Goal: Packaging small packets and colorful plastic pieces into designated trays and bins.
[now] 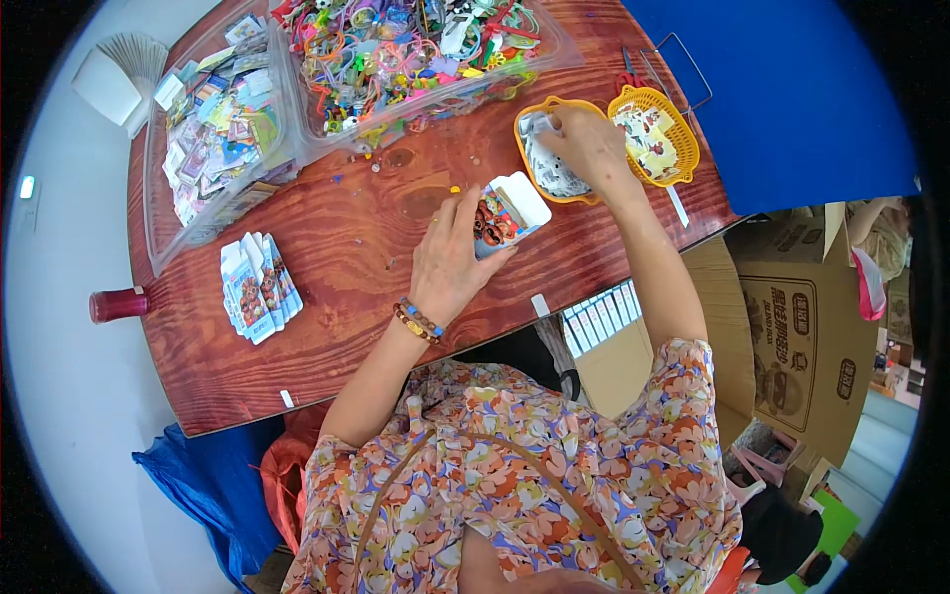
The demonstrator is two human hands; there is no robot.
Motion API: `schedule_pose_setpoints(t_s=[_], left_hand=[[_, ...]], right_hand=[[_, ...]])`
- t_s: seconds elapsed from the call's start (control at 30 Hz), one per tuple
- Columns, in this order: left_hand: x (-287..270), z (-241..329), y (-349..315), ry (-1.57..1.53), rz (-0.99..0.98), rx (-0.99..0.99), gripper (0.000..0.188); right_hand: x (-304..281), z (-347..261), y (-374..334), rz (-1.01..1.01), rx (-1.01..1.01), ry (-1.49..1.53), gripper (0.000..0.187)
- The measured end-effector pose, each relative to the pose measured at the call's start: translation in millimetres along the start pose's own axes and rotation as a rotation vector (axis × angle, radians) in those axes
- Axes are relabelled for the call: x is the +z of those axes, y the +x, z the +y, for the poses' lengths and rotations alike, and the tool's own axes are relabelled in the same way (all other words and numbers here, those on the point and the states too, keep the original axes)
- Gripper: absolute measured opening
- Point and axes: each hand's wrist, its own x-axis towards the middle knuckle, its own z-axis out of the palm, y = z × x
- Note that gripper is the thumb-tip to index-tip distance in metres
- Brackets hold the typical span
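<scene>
On the wooden table, my left hand (445, 259) grips a small printed cardboard box (495, 226). The white flaps of the box (524, 198) stand open on its right side, towards the baskets. My right hand (586, 147) is over a yellow plastic basket (522, 121) that holds white and grey flat pieces (550, 170). Its fingers are bent together at the pieces, and what they hold, if anything, is hidden. Just right of it is a second yellow basket (693, 148) with cream-coloured pieces printed in red and black (648, 144).
Clear bins of small colourful trinkets (396, 64) and of cards and packets (223, 129) fill the far side. Flat box blanks (259, 287) are stacked at left, near a dark red jar (119, 304). Scissors (627, 71) lie behind the baskets. A carton (604, 322) below the edge holds several packed boxes.
</scene>
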Motion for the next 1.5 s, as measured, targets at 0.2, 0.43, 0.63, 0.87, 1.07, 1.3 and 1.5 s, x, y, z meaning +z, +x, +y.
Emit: schedule_pose_setpoints(t_s=[0.2, 0.43, 0.63, 0.87, 1.07, 1.3, 1.5], left_hand=[[-9, -2, 3, 0.001, -0.043, -0.059, 0.082], [-2, -1, 6, 0.028, -0.002, -0.009, 0.082], [1, 5, 10, 0.055, 0.040, 0.058, 0.082], [2, 1, 3, 0.015, 0.031, 0.061, 0.084], [-2, -4, -4, -0.036, 0.031, 0.036, 0.084], [-5, -7, -11, -0.039, 0.015, -0.022, 0.084], [-11, -8, -10, -0.050, 0.023, -0.040, 0.084]], right_hand=[[-7, 18, 2, -0.115, 0.091, 0.305, 0.019], [-16, 22, -6, -0.076, 0.070, 0.659, 0.017], [-50, -29, -56, -0.249, -0.292, 0.456, 0.012], [-53, -38, -57, -0.319, -0.273, 0.259, 0.020], [-37, 104, 1, 0.148, 0.106, 0.234, 0.026], [-25, 127, 9, -0.036, 0.363, 0.198, 0.025], [-34, 132, 0, 0.077, 0.400, 0.531, 0.012]])
